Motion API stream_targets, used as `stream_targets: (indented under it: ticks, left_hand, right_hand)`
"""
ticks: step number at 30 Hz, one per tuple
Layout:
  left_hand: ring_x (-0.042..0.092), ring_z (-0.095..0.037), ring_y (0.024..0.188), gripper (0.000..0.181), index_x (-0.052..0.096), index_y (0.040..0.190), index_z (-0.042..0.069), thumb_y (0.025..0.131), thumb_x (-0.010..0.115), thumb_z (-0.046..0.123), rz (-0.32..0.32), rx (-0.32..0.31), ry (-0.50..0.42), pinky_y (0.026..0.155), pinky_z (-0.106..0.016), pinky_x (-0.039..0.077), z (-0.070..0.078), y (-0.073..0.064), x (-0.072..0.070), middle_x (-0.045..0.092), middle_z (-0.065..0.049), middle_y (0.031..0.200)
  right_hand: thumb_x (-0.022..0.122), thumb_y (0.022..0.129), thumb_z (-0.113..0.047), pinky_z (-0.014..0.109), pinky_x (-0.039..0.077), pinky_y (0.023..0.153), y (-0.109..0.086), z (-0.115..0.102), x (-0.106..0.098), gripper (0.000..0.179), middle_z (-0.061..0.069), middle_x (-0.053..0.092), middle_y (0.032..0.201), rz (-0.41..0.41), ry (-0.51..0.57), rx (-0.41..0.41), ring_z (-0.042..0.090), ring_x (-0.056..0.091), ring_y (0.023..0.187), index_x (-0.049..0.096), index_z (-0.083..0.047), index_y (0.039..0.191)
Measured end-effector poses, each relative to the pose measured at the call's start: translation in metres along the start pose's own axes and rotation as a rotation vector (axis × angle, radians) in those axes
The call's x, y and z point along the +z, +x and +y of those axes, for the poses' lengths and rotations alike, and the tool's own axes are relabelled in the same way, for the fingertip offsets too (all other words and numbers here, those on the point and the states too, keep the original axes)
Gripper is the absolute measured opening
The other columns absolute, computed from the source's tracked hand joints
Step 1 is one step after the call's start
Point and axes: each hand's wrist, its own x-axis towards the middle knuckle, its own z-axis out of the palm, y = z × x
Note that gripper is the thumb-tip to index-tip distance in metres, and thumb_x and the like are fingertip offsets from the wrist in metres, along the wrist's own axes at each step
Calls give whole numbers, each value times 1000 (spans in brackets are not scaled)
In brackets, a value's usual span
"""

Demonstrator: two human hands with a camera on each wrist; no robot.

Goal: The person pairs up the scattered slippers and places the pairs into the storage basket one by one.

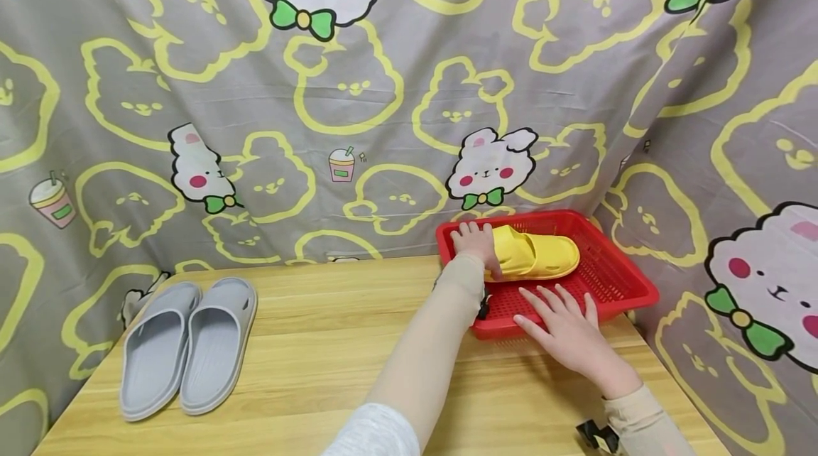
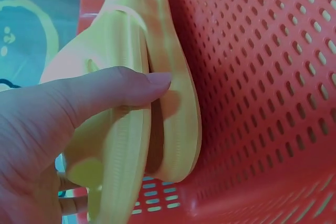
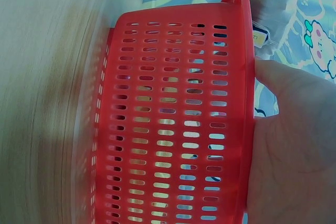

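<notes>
In the head view, the yellow slippers (image 1: 543, 257) lie inside the red basket (image 1: 511, 329), right of centre, and the left hand (image 1: 474, 246) grips their left end. The right hand (image 1: 569, 328) is at the basket's near rim, fingers spread wide, holding nothing. Grey slippers (image 1: 217, 342) sit on the desk (image 1: 332, 342) at lower left.

In the left wrist view, left of centre, the thumb crosses the nearer slipper's edge; I cannot tell whether the grip takes both.

In the right wrist view, the hand meets the rim at right.

The step seems to be securing the pair; next probably calls for a firm hold, basket steadied.
</notes>
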Motion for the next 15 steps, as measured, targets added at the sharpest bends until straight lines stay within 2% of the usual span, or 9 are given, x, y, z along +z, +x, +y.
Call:
stream_targets:
  ticks: [6, 15]
  left_hand:
    - [38, -25, 128, 107, 31, 142, 28, 57, 86, 61, -50, -18, 8, 107, -44, 37, 2, 7, 9, 41, -3, 141]
    - [35, -24, 132, 111, 25, 147, 30, 58, 85, 61, -50, -23, 36, 109, -45, 36, 4, 6, 14, 35, -1, 145]
  right_hand:
    - [44, 94, -64, 75, 4, 105, 0, 0, 1, 69, 21, 42, 149, -8, 10, 1, 50, 25, 139, 45, -20, 146]
    - [44, 94, -64, 74, 3, 106, -1, 0, 0, 69, 21, 42, 149, -12, 11, 5, 50, 24, 140, 45, -20, 146]
